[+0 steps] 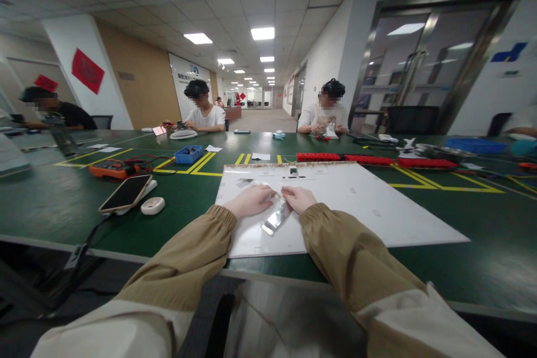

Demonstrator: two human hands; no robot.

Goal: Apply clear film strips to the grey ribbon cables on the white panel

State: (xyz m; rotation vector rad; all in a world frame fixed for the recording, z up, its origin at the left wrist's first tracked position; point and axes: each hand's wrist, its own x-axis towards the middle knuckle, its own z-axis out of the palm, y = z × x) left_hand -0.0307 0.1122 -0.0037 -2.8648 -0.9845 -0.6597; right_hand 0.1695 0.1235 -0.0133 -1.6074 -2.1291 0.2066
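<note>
A white board lies flat on the green table under both my hands. Between them is a shiny, silvery strip, flat and partly see-through like a plastic sleeve, slanting toward me. My left hand holds its far end from the left, fingers bent together. From the other side, my right hand pinches the same end, close to the left fingertips. What lies right between the fingertips is too small to make out. Beyond my hands, a small dark square and several thin dark pieces rest on the board.
Left of the board are a phone on a stand, a round white case and an orange multimeter. Farther back stand a blue bin and red power strips. Other people sit across the table.
</note>
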